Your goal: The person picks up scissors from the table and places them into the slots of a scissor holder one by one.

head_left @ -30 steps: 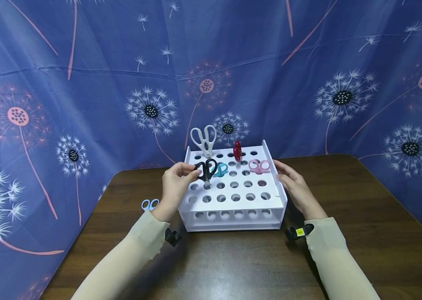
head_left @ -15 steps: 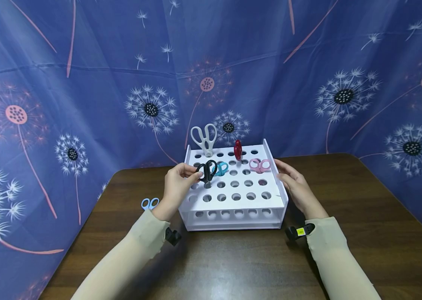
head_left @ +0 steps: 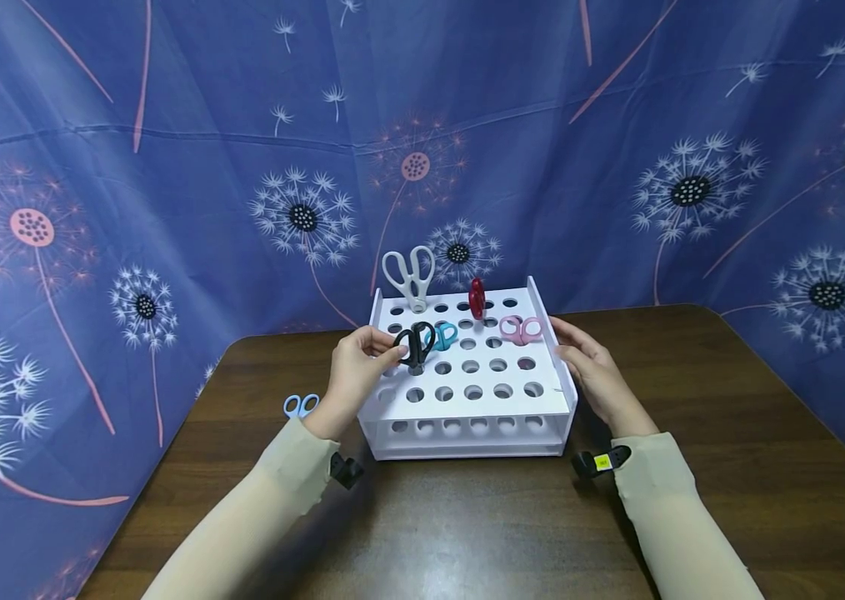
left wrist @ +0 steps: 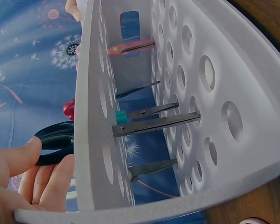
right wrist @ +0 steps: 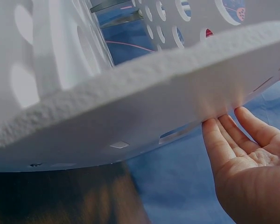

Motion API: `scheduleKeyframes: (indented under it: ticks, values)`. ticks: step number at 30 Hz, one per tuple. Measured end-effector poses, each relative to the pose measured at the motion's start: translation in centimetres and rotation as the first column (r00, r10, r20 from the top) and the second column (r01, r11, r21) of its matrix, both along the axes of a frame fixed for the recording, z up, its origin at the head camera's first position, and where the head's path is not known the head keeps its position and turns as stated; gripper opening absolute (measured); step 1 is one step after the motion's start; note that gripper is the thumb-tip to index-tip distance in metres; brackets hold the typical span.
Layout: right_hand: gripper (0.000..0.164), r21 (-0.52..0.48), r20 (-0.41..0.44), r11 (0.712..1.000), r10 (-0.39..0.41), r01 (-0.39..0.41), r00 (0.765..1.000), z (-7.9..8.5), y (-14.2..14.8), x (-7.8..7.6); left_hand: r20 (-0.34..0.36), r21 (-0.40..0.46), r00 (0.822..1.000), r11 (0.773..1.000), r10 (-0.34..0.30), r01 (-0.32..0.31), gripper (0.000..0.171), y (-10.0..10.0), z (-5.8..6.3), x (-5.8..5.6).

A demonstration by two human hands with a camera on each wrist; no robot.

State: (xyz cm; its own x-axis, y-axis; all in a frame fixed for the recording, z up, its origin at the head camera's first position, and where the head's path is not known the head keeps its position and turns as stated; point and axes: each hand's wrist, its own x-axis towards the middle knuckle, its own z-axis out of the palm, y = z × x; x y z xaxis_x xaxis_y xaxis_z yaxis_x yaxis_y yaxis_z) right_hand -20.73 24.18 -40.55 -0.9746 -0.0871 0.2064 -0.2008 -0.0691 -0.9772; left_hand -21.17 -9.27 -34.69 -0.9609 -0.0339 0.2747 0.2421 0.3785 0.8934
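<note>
My left hand [head_left: 358,371] pinches the black handles of a pair of scissors [left wrist: 56,136] between thumb and fingers. The blades [left wrist: 158,124] point down through a hole in the top plate of a white rack [head_left: 467,408], and their tip meets a hole in the lower plate. My right hand [head_left: 602,379] rests its fingertips against the rack's right side wall, fingers extended. Right behind the black handles stand teal scissors [head_left: 441,346] in the rack. Pink scissors [head_left: 520,337] sit near the right wall.
Red scissors [head_left: 477,300] and tall white scissors [head_left: 417,303] stand in the rack's back part. Light-blue scissors [head_left: 301,409] lie on the brown table [head_left: 452,533] left of the rack, partly behind my left wrist. A blue dandelion-print cloth [head_left: 557,192] hangs behind the table.
My left hand has lowered the black scissors slightly, so their handles are nearer the top plate. The right hand stays against the rack's side.
</note>
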Motion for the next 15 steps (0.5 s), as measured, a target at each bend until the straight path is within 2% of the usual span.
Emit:
scheduleKeyframes:
  ticks: [15]
  values:
    - [0.054,0.030,0.004,0.999,-0.015,0.015,1.000,-0.22,-0.03,-0.20,-0.008,-0.035,1.000,0.999,0.018,-0.019,0.016,-0.16,-0.15,-0.14]
